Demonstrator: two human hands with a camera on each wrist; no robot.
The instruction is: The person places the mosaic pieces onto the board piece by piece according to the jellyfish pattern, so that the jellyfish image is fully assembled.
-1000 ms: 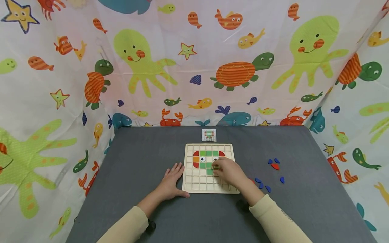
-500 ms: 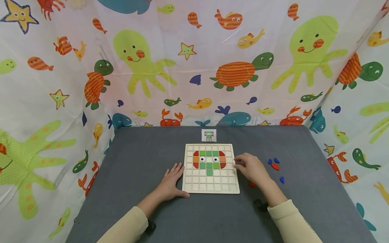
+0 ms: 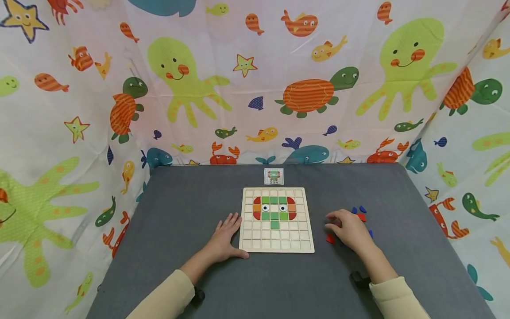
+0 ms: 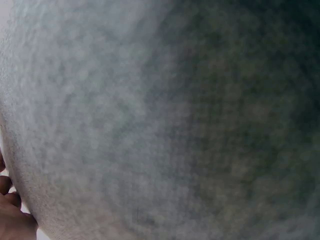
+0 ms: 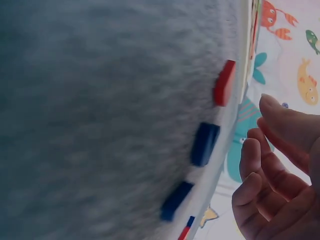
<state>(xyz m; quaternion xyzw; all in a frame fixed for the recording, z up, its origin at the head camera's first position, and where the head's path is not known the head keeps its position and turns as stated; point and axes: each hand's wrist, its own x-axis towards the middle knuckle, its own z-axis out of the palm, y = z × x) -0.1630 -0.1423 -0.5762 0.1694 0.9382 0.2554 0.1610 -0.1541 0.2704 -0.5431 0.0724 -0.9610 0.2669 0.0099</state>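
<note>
A wooden grid board (image 3: 279,242) lies on the grey table, with green, red and orange tiles and two eye tiles (image 3: 283,208) in its upper cells. Against its left edge rests my left hand (image 3: 223,241), fingers spread and thumb at the lower corner. My right hand (image 3: 352,229) is right of the board, over the loose pieces, fingers loosely bent and holding nothing. Below its fingertips lies a red piece (image 3: 330,239); in the right wrist view that red piece (image 5: 225,83) and two blue pieces (image 5: 205,144) show beside the hand (image 5: 280,175).
Behind the board lies a small picture card (image 3: 273,176) with a coloured grid figure. More blue pieces (image 3: 362,208) and a red piece (image 3: 361,217) lie past the right hand, partly hidden by it. A sea-animal curtain (image 3: 223,102) surrounds the table.
My right hand has left the board and moved right to the loose pieces. An orange and a green tile now show on the board's right side. The left hand stays put.
</note>
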